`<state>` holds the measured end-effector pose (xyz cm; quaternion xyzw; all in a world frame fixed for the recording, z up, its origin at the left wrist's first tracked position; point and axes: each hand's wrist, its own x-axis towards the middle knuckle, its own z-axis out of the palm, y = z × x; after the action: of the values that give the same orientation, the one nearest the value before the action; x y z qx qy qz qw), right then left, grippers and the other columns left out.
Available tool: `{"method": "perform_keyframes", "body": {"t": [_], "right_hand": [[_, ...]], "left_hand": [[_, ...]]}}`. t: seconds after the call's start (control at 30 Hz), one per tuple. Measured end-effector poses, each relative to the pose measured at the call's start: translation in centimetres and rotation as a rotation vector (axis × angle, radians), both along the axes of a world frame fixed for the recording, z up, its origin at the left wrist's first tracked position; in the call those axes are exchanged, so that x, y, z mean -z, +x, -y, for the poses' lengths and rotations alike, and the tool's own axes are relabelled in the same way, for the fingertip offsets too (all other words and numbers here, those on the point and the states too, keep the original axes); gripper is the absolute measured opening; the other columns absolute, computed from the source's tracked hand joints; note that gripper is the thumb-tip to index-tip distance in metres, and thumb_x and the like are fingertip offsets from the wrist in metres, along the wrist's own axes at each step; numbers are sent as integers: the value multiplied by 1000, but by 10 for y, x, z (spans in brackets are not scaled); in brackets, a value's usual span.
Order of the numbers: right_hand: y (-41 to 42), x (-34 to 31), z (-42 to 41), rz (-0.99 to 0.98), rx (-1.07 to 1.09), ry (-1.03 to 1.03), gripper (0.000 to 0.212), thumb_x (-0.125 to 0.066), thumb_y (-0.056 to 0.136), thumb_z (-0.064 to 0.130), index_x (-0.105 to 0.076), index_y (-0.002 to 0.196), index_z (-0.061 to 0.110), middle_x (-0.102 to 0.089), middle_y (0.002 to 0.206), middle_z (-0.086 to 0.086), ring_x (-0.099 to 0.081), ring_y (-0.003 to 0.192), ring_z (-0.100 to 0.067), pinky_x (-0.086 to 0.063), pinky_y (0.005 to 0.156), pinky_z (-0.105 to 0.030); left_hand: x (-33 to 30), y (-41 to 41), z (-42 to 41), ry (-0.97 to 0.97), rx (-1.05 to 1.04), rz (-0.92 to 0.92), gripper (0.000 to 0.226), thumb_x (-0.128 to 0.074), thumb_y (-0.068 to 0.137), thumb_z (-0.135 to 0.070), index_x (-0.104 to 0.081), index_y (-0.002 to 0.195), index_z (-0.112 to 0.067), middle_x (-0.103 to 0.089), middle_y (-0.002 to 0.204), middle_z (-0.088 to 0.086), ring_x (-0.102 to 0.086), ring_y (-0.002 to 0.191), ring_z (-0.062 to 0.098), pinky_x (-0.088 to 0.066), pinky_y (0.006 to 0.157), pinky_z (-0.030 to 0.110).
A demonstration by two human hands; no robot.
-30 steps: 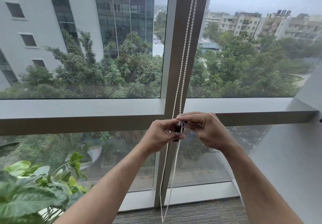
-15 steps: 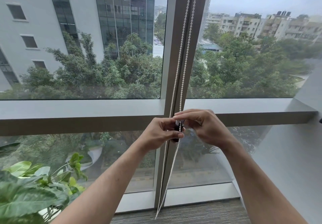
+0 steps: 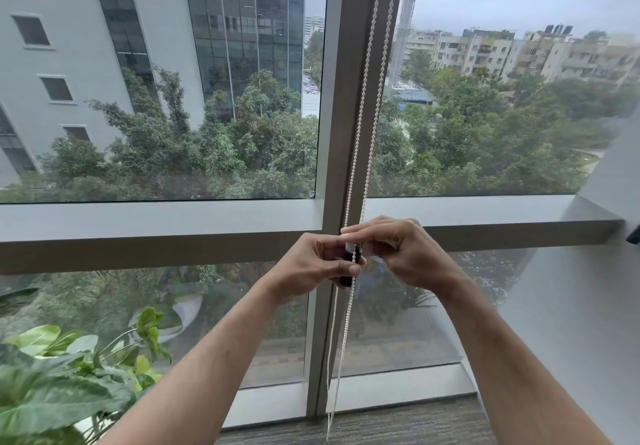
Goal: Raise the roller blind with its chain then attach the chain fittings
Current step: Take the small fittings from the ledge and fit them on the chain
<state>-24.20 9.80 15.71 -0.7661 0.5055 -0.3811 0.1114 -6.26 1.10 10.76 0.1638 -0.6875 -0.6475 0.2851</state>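
Bead chain (image 3: 369, 98): two white strands hang down the vertical mullion (image 3: 341, 115), entering at 12 o'clock and running to frame centre, then down to the carpet (image 3: 381, 427) at 6 o'clock. Small fitting (image 3: 349, 273), dark with a pale upper part, sits on the chain at centre, level with the horizontal sill rail (image 3: 156, 236); detail too small to resolve. Left hand (image 3: 313, 264): fingers pinched together on the fitting from its 9 o'clock side, thumb across the front. Right hand (image 3: 403, 254): fingers closed on the chain and the fitting's top from 3 o'clock. The two hands touch. Potted plant (image 3: 62, 382) at 8 o'clock. Trees and buildings beyond the glass.
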Motion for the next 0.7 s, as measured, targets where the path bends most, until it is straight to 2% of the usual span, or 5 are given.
{"method": "perform_keyframes", "body": {"t": [0.17, 0.3, 0.43, 0.57, 0.7], "right_hand": [[-2, 5, -1, 134, -6, 50, 28, -68, 88, -2, -76, 108, 14, -72, 112, 6, -68, 105, -5, -55, 91, -23], [0, 5, -2, 192, 15, 15, 17, -74, 83, 3, -78, 98, 10, -75, 99, 4, -72, 92, -11, -59, 83, -27], [-1, 5, -1, 117, 73, 47, 21, -75, 84, 7, -77, 102, 16, -75, 93, 8, -71, 87, -4, -55, 80, -19], [1, 7, -2, 104, 103, 40, 24, -75, 82, 3, -77, 103, 15, -75, 93, 5, -71, 87, -2, -52, 79, -14], [2, 7, -2, 142, 116, 2, 21, -76, 81, 0, -78, 100, 11, -75, 92, 0, -72, 87, -6, -54, 80, -18]], "left_hand": [[2, -3, -4, 7, -23, -16, 29, -73, 81, 6, -69, 109, 6, -70, 92, 14, -67, 72, 16, -59, 65, 30], [0, -4, -9, 14, -20, -38, 29, -74, 80, 6, -73, 105, -7, -71, 90, 12, -67, 73, 17, -60, 64, 30], [2, -5, -13, 1, -37, -28, 30, -75, 79, 5, -68, 109, 2, -67, 94, 21, -65, 76, 21, -60, 64, 30], [3, -7, -15, 0, -64, -51, 53, -75, 79, 7, -67, 124, -19, -70, 88, 15, -64, 72, 20, -60, 68, 35], [2, -8, -13, 38, -65, -67, 73, -76, 78, 5, -48, 143, -13, -74, 82, 9, -64, 66, 19, -57, 62, 31]]}}
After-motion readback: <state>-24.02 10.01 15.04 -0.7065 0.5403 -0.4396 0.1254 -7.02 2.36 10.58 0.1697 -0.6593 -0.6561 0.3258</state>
